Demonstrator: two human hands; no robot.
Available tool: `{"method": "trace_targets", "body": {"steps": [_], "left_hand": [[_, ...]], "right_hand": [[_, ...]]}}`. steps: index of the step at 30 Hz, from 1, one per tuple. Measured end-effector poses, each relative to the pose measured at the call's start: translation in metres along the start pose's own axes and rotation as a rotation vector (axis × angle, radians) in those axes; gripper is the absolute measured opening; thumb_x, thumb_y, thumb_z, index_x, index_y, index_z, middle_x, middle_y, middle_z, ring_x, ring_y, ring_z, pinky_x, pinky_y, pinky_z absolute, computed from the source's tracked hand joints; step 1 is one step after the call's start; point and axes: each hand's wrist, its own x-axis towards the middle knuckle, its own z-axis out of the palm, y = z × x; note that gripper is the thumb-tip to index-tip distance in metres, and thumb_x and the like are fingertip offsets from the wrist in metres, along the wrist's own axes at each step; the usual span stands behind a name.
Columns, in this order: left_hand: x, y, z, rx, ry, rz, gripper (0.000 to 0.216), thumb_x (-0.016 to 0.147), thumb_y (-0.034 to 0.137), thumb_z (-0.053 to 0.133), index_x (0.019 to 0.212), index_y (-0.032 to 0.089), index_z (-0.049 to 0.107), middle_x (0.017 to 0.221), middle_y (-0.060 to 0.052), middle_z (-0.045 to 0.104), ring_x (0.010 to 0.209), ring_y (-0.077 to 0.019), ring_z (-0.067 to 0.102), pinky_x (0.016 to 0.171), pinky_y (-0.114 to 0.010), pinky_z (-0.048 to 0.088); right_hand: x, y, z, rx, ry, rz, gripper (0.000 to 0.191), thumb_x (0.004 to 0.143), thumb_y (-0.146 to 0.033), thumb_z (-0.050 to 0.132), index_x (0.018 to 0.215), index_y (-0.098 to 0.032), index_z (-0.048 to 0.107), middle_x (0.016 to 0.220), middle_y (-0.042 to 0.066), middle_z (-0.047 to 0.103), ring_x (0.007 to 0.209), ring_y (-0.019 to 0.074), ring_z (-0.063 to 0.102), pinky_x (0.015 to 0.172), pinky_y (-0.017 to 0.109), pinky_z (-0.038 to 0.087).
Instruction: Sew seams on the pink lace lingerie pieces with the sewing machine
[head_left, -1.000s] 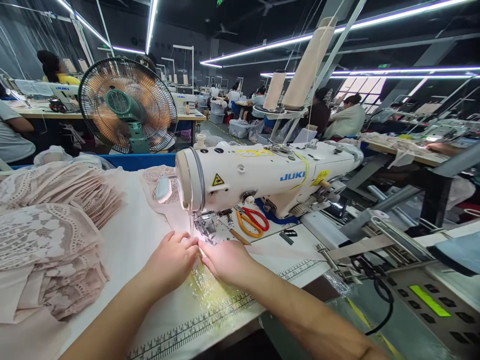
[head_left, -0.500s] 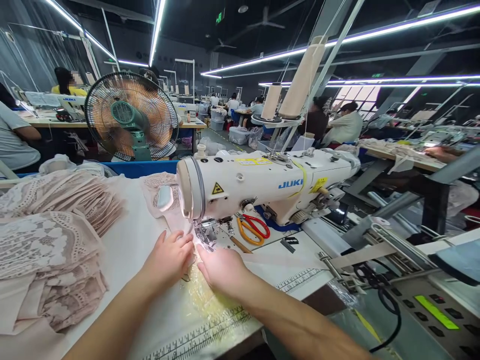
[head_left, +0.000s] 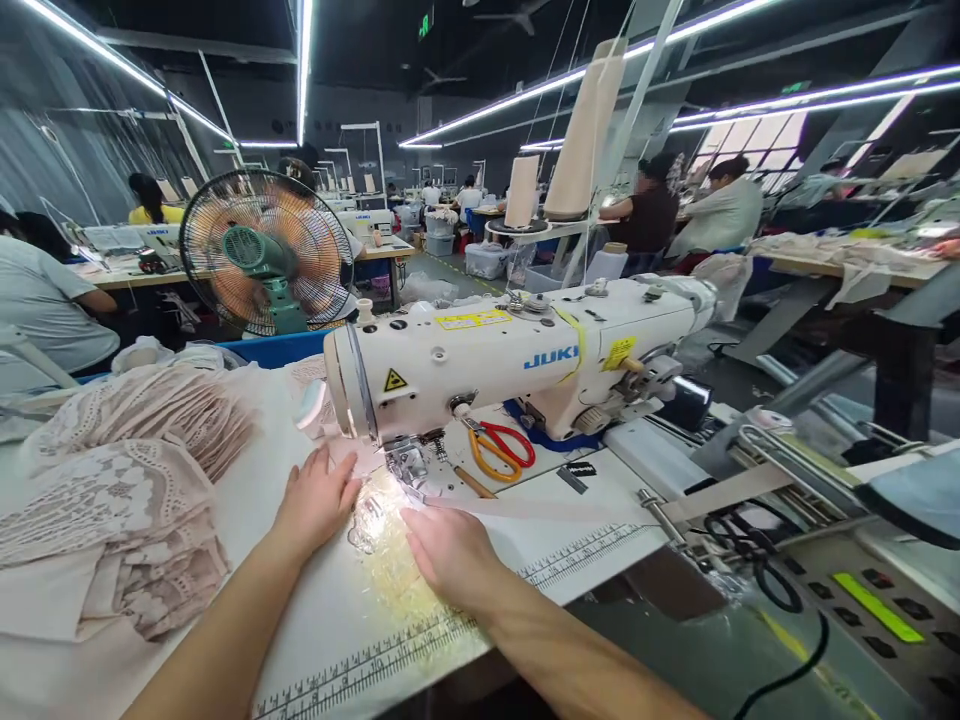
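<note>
A white Juki sewing machine (head_left: 517, 360) stands on the table, its presser foot (head_left: 409, 462) lit from above. A pale lace piece (head_left: 379, 530) lies under the foot. My left hand (head_left: 315, 500) lies flat on the cloth to the left of the needle, fingers stretched out. My right hand (head_left: 446, 545) rests flat on the lace and table just in front and right of the foot, fingers pointing at the needle. Neither hand grips anything.
Stacks of pink lace pieces (head_left: 120, 480) lie at the left. Red and orange scissors (head_left: 499, 445) sit behind the needle. A fan (head_left: 266, 250) stands behind the table. Thread cones (head_left: 577, 140) rise above the machine. A control panel (head_left: 870, 600) is at the right. Other people work at tables beyond.
My hands have drawn apart, the left one sliding left and flattening, which uncovers the lit lace under the foot. The view has swung a little to the right.
</note>
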Motion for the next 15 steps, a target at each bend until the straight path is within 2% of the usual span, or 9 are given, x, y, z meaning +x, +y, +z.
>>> {"method": "trace_targets", "body": {"steps": [2, 5, 8, 12, 15], "left_hand": [[0.010, -0.004, -0.004, 0.000, 0.011, 0.031, 0.047, 0.100, 0.033, 0.040, 0.142, 0.018, 0.055, 0.145, -0.022, 0.050, 0.138, -0.0380, 0.045, 0.107, -0.054, 0.042], [0.024, -0.008, -0.013, -0.006, -0.003, 0.082, 0.040, 0.099, 0.031, 0.043, 0.134, 0.021, 0.059, 0.136, -0.013, 0.059, 0.130, -0.0272, 0.052, 0.108, -0.038, 0.043], [0.028, -0.010, -0.022, 0.031, 0.002, 0.043, 0.034, 0.096, 0.031, 0.050, 0.124, 0.016, 0.063, 0.124, -0.015, 0.064, 0.125, -0.0281, 0.055, 0.106, -0.037, 0.043], [0.012, -0.014, -0.041, 0.125, 0.048, -0.014, 0.028, 0.092, 0.028, 0.056, 0.118, 0.020, 0.065, 0.131, -0.012, 0.061, 0.129, -0.0278, 0.051, 0.109, -0.039, 0.040], [-0.020, -0.030, -0.068, 0.184, 0.092, -0.096, 0.027, 0.094, 0.026, 0.054, 0.118, 0.023, 0.065, 0.140, -0.008, 0.056, 0.132, -0.0249, 0.049, 0.113, -0.036, 0.036]], "right_hand": [[0.001, 0.001, -0.001, 0.019, -0.007, -0.007, 0.025, 0.094, -0.018, 0.049, 0.108, -0.018, 0.069, 0.089, 0.007, 0.073, 0.081, 0.0224, 0.065, 0.063, 0.032, 0.040], [-0.002, 0.003, 0.000, 0.047, -0.023, -0.022, 0.025, 0.094, -0.017, 0.049, 0.109, -0.017, 0.069, 0.095, 0.010, 0.073, 0.087, 0.0235, 0.065, 0.066, 0.032, 0.040], [-0.005, 0.005, 0.000, 0.067, -0.038, -0.070, 0.025, 0.095, -0.015, 0.047, 0.107, -0.017, 0.069, 0.093, 0.009, 0.072, 0.088, 0.0241, 0.065, 0.066, 0.032, 0.038], [-0.006, 0.008, -0.001, 0.080, -0.024, -0.113, 0.026, 0.098, -0.016, 0.042, 0.098, -0.019, 0.068, 0.090, 0.007, 0.071, 0.087, 0.0223, 0.062, 0.066, 0.032, 0.032], [-0.006, 0.008, -0.001, 0.105, -0.009, -0.123, 0.025, 0.098, -0.014, 0.043, 0.088, -0.018, 0.065, 0.082, 0.006, 0.067, 0.079, 0.0205, 0.060, 0.063, 0.032, 0.028]]}}
